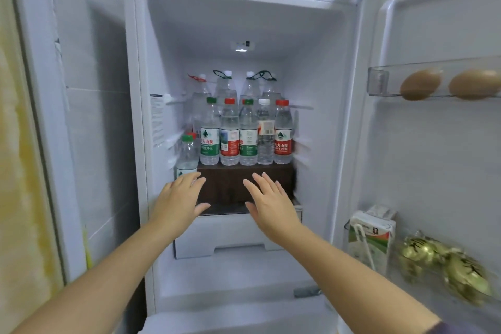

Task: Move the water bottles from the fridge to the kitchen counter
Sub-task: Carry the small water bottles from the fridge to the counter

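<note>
Several rear bottles (225,87) stand half hidden behind the front row (230,141).

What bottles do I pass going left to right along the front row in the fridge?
Low green-cap bottle → tall green-cap bottle → red-cap bottle → second tall green-cap bottle → white-cap bottle → last red-cap bottle.

- Water bottles (230,138) stand in rows on top of the brown box (230,184) inside the fridge (311,84).
- A green-capped bottle (187,154) stands lower, just left of the box.
- The left hand (179,198) and right hand (271,203) hover before the box, fingers spread.
</note>
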Demonstrator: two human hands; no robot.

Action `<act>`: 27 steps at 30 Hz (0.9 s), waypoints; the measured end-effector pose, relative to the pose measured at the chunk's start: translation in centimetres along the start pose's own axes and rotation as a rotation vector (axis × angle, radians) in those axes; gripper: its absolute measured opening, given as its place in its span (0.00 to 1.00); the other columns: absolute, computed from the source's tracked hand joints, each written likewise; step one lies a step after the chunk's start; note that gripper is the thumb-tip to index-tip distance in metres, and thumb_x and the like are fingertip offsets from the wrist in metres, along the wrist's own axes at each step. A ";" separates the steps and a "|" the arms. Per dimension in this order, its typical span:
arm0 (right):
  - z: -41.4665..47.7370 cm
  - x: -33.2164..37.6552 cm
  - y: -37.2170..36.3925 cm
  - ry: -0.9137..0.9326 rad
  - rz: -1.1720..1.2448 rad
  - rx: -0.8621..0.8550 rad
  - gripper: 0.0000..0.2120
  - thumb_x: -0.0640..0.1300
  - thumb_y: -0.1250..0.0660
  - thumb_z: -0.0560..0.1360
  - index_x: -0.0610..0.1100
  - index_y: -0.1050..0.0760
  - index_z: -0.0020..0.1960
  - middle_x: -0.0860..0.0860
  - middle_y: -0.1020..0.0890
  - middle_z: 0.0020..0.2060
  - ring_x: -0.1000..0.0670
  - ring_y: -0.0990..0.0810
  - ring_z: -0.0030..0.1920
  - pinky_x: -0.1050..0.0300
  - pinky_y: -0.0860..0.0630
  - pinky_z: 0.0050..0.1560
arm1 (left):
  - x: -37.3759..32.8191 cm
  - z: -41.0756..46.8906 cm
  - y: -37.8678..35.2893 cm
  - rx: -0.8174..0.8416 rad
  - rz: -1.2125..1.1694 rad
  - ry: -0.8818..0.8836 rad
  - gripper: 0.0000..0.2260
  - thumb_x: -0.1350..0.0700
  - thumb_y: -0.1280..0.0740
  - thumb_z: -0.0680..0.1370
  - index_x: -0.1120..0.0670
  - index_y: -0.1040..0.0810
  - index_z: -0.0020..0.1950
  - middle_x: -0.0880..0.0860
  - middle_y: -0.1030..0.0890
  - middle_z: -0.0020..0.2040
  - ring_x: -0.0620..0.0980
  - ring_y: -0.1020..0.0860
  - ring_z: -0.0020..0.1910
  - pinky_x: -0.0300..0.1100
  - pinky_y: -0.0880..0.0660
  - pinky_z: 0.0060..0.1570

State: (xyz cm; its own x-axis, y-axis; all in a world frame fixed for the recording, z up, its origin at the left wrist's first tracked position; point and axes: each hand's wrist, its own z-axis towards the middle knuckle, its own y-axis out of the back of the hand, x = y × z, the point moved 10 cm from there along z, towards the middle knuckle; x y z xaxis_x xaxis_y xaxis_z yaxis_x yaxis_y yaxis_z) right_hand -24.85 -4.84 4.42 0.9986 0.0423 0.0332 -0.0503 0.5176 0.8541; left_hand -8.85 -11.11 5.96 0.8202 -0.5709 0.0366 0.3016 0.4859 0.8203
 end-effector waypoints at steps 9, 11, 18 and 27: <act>6.7 -4.4 -7.2 -0.057 -0.006 0.133 0.27 0.50 0.45 0.85 0.49 0.49 0.81 0.46 0.47 0.81 0.43 0.53 0.80 0.42 0.51 0.78 | 3.2 7.0 -1.4 0.063 0.245 0.097 0.29 0.43 0.32 0.77 0.53 0.35 0.74 0.53 0.36 0.75 0.53 0.36 0.73 0.47 0.35 0.67; 8.0 -4.8 -8.0 -0.069 -0.013 0.165 0.28 0.50 0.45 0.84 0.50 0.51 0.81 0.46 0.48 0.81 0.42 0.53 0.80 0.41 0.50 0.78 | 3.9 8.2 -0.8 0.075 0.322 0.084 0.29 0.43 0.32 0.76 0.54 0.34 0.73 0.54 0.35 0.74 0.53 0.35 0.72 0.47 0.33 0.65; 13.1 -5.7 -10.6 -0.066 -0.006 0.228 0.30 0.49 0.42 0.83 0.50 0.52 0.81 0.48 0.48 0.81 0.43 0.53 0.80 0.38 0.49 0.77 | 6.1 13.7 0.0 0.080 0.326 0.100 0.31 0.46 0.30 0.76 0.56 0.37 0.74 0.57 0.39 0.76 0.56 0.38 0.73 0.49 0.33 0.66; 15.6 -6.4 -11.3 -0.047 0.021 0.284 0.31 0.45 0.40 0.82 0.47 0.48 0.81 0.50 0.41 0.79 0.46 0.45 0.79 0.43 0.45 0.77 | 8.9 18.8 -3.7 0.221 0.293 0.167 0.21 0.55 0.36 0.79 0.55 0.33 0.71 0.57 0.30 0.67 0.57 0.30 0.65 0.52 0.27 0.59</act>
State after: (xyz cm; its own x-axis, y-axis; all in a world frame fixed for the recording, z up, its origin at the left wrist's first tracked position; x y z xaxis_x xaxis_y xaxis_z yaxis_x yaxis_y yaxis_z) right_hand -30.37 -24.32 2.64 0.9975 0.0079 0.0707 -0.0703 0.2570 0.9639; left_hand -11.80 -30.40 13.99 0.9292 -0.3051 0.2087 -0.0534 0.4479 0.8925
